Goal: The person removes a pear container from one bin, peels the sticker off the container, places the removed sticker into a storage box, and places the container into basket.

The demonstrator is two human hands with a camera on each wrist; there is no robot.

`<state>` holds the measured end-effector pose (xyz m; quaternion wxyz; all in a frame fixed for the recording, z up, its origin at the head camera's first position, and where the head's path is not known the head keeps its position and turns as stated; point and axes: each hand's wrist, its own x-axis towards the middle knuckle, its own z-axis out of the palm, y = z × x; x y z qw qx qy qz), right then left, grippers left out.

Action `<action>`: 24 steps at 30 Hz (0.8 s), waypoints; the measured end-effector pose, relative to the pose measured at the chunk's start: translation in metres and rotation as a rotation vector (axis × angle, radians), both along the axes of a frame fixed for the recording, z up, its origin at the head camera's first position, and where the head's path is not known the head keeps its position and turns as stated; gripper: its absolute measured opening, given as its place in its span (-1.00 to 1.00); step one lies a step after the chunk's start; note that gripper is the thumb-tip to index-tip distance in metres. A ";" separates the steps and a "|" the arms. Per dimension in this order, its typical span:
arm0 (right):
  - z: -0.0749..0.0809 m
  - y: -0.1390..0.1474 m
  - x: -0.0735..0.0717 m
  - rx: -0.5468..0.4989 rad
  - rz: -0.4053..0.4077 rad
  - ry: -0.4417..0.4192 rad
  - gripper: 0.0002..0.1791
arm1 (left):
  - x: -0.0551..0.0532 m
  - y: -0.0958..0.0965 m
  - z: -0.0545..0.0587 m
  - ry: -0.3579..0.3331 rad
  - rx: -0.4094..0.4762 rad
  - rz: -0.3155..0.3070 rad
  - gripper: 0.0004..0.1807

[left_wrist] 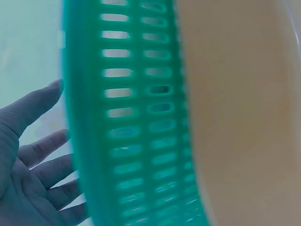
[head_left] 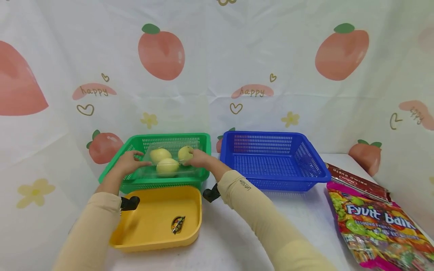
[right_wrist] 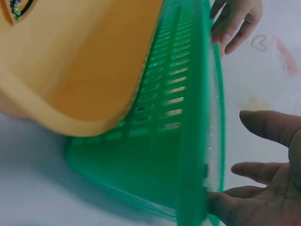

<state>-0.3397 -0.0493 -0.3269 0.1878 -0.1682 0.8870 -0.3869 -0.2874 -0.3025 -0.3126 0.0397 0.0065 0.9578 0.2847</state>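
In the head view, a clear plastic pack (head_left: 190, 171) lies in the green basket (head_left: 205, 139). Several round pale yellow fruits (head_left: 167, 166) show in and through it. My left hand (head_left: 130, 162) reaches over the basket's left side, fingers loosely spread beside the pack. On the other side, my right hand (head_left: 200, 158) is at the pack's right end, its fingertips overlapping one fruit. Both wrist views show spread fingers at the basket rim: the left fingers (left_wrist: 42, 146) partly behind it, the right fingers (right_wrist: 258, 172) beside it. The pack's contents are hidden there.
A yellow tray (head_left: 156, 244) with a small dark-patterned sticker stands in front of the green basket. The blue basket (head_left: 318, 175) is to its right. At the far right lie a bright candy bag (head_left: 376, 229) and a dark red box (head_left: 359, 180). A printed cloth hangs behind.
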 end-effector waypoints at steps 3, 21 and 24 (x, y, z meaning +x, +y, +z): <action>0.037 0.021 0.038 0.004 0.082 -0.030 -0.28 | 0.004 0.003 0.007 0.038 -0.032 -0.008 -0.23; 0.038 0.156 0.075 0.094 0.244 0.095 -0.15 | 0.050 0.034 0.026 0.206 -0.154 -0.065 -0.30; 0.035 0.177 0.093 0.064 0.241 0.100 -0.14 | 0.059 0.039 0.028 0.229 -0.133 -0.077 -0.31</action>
